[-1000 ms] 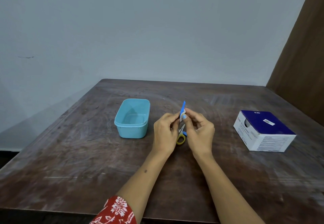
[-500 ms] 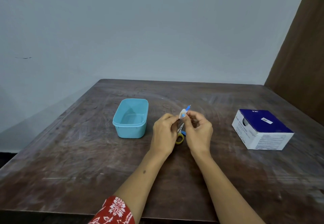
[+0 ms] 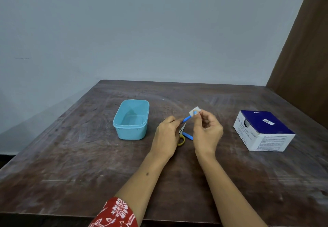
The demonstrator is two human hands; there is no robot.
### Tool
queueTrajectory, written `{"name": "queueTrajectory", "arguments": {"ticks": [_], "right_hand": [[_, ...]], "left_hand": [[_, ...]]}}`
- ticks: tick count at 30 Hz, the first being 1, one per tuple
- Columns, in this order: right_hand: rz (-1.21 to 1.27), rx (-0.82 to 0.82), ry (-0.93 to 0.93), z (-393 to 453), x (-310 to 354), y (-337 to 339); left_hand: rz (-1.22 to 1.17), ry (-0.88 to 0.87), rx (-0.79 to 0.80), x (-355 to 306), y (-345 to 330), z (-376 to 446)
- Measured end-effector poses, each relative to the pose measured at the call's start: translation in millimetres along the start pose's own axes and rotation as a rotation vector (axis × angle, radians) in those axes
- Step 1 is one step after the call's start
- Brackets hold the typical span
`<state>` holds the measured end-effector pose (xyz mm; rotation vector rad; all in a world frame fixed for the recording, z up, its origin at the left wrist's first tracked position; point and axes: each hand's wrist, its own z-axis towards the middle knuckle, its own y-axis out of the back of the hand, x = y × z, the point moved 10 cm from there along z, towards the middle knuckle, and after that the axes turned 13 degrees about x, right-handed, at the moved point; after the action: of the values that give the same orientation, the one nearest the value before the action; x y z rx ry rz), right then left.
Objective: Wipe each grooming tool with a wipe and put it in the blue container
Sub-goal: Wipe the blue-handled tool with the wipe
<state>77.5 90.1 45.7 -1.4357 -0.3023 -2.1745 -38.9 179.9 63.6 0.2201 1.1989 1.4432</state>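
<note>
Centre frame, left hand pinches slim blue plastic tool steady while right hand pinches small white wipe round its tip; empty light-blue plastic container sits left, ready.

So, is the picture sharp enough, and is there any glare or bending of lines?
Head view: even, soft light, no hard glare; the table shows only dull pale scuffs. The small print on the white and blue box is unreadable. The wide angle makes the brown panel at right lean.
</note>
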Motion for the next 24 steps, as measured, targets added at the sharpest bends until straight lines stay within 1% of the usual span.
{"name": "queueTrajectory", "arguments": {"ticks": [4,6,10,16,18,21,24], "right_hand": [[-0.053,0.074,-0.042,1,-5,-9],[-0.058,0.061,-0.044,1,-5,-7],[-0.015,-0.017,-0.020,0,0,2],[-0.045,0.071,-0.072,0,-4,-10],[-0.034,0.050,-0.069,-1,-3,-7],[0.025,-0.028,-0.055,-2,1,3],[0.007,0.015,-0.080,-1,-3,-3]], "left_hand": [[0.027,0.046,-0.022,7,5,-2],[0.043,0.054,-0.030,7,6,-2],[0.058,0.019,-0.038,-2,3,-2],[0.055,0.041,-0.069,5,7,-2],[0.059,0.032,-0.075,3,7,-2],[0.059,0.008,-0.076,-1,6,-3],[0.045,0.003,-0.089,0,7,-3]]}}
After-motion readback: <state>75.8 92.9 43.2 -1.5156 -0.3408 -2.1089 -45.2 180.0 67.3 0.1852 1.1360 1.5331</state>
